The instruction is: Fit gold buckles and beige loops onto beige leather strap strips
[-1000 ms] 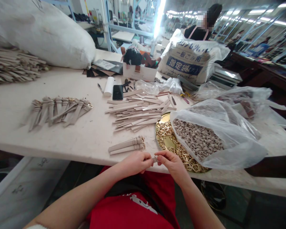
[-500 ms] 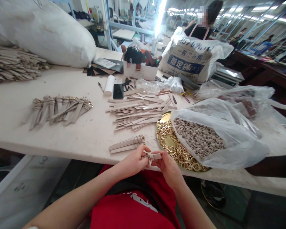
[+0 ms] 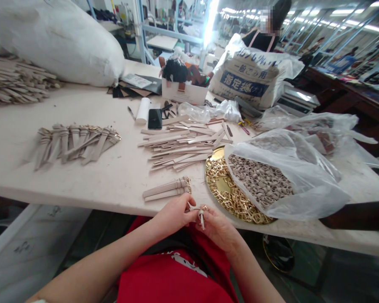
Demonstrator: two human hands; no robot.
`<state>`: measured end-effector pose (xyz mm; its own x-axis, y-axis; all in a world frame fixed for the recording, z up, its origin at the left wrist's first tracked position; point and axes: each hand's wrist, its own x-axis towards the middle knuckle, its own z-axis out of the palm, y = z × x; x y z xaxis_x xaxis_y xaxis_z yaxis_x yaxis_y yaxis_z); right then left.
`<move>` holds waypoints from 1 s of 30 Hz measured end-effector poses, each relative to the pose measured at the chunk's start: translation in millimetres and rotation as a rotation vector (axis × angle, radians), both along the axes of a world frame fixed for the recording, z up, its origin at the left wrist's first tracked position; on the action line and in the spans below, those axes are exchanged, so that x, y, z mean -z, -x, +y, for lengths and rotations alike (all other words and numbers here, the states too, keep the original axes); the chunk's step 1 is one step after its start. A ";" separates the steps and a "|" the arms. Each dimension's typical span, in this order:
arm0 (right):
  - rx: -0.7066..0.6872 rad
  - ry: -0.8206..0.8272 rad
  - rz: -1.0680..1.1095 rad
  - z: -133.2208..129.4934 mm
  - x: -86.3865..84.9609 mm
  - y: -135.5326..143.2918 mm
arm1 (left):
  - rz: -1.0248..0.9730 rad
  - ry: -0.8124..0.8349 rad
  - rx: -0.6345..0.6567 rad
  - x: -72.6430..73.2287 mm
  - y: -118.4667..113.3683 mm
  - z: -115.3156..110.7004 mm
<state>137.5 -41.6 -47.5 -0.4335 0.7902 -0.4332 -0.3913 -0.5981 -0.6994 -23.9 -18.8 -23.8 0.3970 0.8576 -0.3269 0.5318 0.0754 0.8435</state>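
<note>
Both hands meet just past the table's front edge, over my lap. My left hand (image 3: pixel 180 212) pinches one end of a small beige strap (image 3: pixel 201 219) with a gold buckle on it. On the other side, my right hand (image 3: pixel 215 225) has its fingers closed round the same strap near the buckle. A small stack of beige straps with buckles (image 3: pixel 166 189) lies just beyond my left hand. To the right sits a gold tray (image 3: pixel 221 185) of gold buckles, partly under a clear bag of beige loops (image 3: pixel 262 181).
Loose beige strips (image 3: pixel 180 145) lie mid-table, with buckled straps (image 3: pixel 77 141) to the left. Behind are a phone (image 3: pixel 155 119), a white roll (image 3: pixel 143 110), a white box (image 3: pixel 185 92) and a printed sack (image 3: pixel 248 75). A person (image 3: pixel 262 40) is beyond.
The strap between my hands has turned from pointing right to pointing down toward me. My right hand has moved slightly lower. The view has shifted a little.
</note>
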 end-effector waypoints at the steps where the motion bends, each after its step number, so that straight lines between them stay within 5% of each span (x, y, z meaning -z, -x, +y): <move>1: 0.015 -0.013 0.008 0.2 0.8 -0.6 | 0.005 -0.001 0.010 0.2 1.3 -0.2; 5: 0.124 -0.081 -0.099 0.8 2.2 -0.8 | -0.007 0.038 0.039 -1.4 7.1 -3.3; 10: 0.281 -0.280 -0.553 -1.3 1.3 2.1 | -0.103 0.082 0.039 -7.3 2.7 -7.2; 15: 0.150 -0.437 -0.771 -6.5 7.3 -2.5 | -0.135 0.124 0.076 -3.5 -1.2 -6.0; 20: 0.221 -0.669 -1.071 -12.0 13.9 -2.4 | -0.270 0.341 0.056 15.4 7.2 -4.8; 30: -0.030 -0.650 -0.880 -16.6 9.9 -10.9 | -0.251 0.372 0.003 10.2 4.2 -8.0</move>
<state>148.4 -58.2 -57.3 -0.1989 0.9744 -0.1049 0.4084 -0.0149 -0.9127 -28.1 -26.8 -34.1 0.5057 0.6988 -0.5059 0.3146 0.3967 0.8624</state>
